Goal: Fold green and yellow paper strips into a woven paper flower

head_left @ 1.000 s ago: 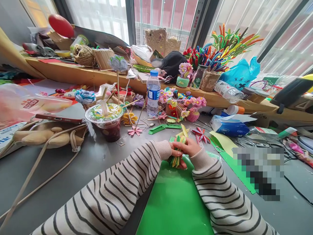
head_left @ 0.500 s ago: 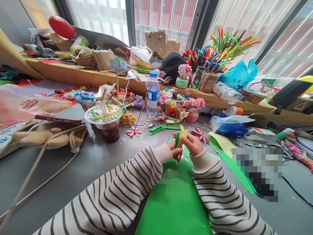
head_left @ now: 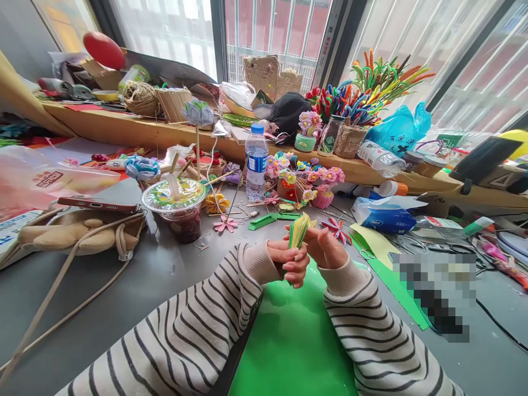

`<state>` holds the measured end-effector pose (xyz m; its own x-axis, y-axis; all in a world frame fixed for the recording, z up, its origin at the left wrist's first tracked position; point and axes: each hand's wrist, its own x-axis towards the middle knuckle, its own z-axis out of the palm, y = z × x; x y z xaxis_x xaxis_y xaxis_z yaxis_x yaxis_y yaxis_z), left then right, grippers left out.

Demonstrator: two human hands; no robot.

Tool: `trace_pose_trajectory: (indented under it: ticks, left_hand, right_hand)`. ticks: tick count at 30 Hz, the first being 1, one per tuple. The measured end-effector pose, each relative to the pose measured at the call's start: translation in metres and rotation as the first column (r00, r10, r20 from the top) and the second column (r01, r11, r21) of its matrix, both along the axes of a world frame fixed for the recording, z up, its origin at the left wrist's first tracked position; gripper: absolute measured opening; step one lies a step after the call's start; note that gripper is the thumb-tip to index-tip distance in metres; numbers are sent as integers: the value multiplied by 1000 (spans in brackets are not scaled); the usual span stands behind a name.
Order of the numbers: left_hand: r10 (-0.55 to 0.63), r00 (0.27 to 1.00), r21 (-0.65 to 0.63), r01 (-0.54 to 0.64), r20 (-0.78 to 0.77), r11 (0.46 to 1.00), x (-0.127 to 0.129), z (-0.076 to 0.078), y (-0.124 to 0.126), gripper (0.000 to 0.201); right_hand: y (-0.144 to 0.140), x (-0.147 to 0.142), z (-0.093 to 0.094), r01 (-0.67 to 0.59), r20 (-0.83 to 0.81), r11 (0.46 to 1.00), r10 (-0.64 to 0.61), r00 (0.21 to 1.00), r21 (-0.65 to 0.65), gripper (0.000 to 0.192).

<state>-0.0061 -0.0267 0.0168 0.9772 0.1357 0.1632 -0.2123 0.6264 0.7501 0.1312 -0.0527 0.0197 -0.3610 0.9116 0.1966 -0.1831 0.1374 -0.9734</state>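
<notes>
Folded paper bundle [head_left: 298, 230], green and yellow pleated strips, fanned at top, pinched at its lower end. Both hands grasp it above the green sheet [head_left: 289, 341]: left hand [head_left: 286, 261] fingers curled round the base, right hand [head_left: 325, 247] fingers clenched on its side. Held off the grey surface [head_left: 165, 275]. Open room at near left; drink cup [head_left: 177, 206], water bottle [head_left: 256, 162] and craft flowers [head_left: 303, 179] crowd the far side, tissue pack [head_left: 383, 217] right.
</notes>
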Motion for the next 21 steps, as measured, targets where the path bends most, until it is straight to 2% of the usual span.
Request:
trace_pose_trajectory:
  ticks: [4,8,13,16,18,19,21]
  left_hand:
    - [-110,994,-29,111,5,993,-4,1,1,28]
    - [-101,992,-45,98,-76,994,-4,0,1,28]
    - [-54,996,-38,51,-70,998,-4,0,2,27]
    - [51,996,30,-49,-78,998,-3,-4,3,33]
    - [182,975,121,-167,-125,979,0,-7,3,36]
    - [267,951,190,-236,-155,953,2,-8,3,38]
    - [470,860,369,-378,-200,849,6,-9,1,40]
  right_hand:
    - [-6,-2,11,56,124,995,-65,990,77,40]
    - [-11,-8,21,182,198,980,-195,961,84,33]
    - [-13,-13,22,281,203,958,-286,937,50,30]
    - [-13,-13,20,335,193,942,-327,925,-9,31]
    - [-12,-11,18,395,216,918,-390,895,21,29]
    - [-11,-10,17,418,239,906,-420,875,62,27]
    - [-9,-7,14,446,278,882,-472,837,153,23]
